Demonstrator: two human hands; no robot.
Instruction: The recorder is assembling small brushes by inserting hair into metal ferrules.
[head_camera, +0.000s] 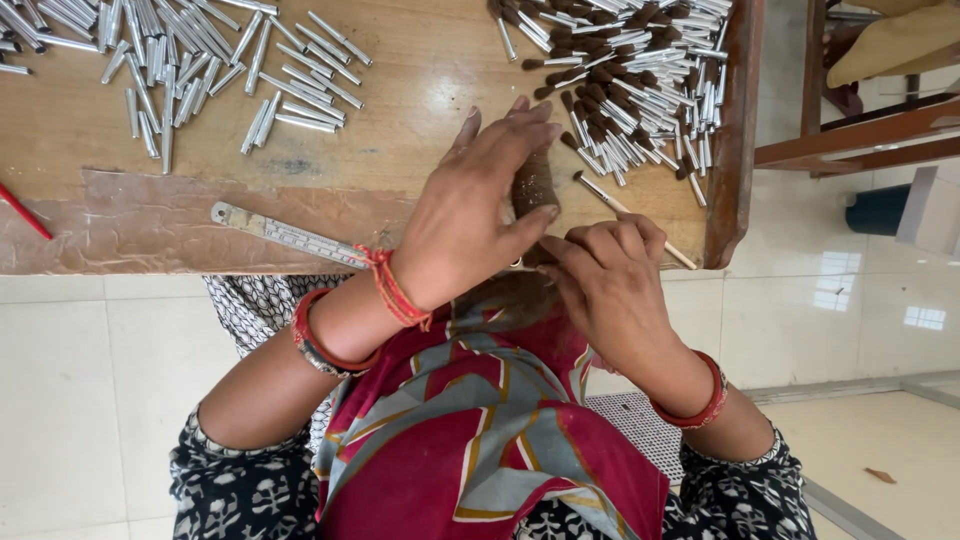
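My left hand (470, 215) lies over a brown tuft of bristle hair (532, 187) on the wooden table (400, 120), fingers spread and pressing it near the front edge. My right hand (610, 280) is curled just below it, pinching the lower end of the same tuft; the grip itself is partly hidden. A single brush with a silver ferrule and pale handle (630, 215) lies just right of my hands. A heap of finished ferrules with brown tips (630, 90) sits at the back right.
A pile of empty silver metal tubes (190, 60) covers the back left. A metal ruler (285, 235) lies along the front edge, a red stick (25, 212) at far left. A wooden frame (860, 135) stands right, above white floor tiles.
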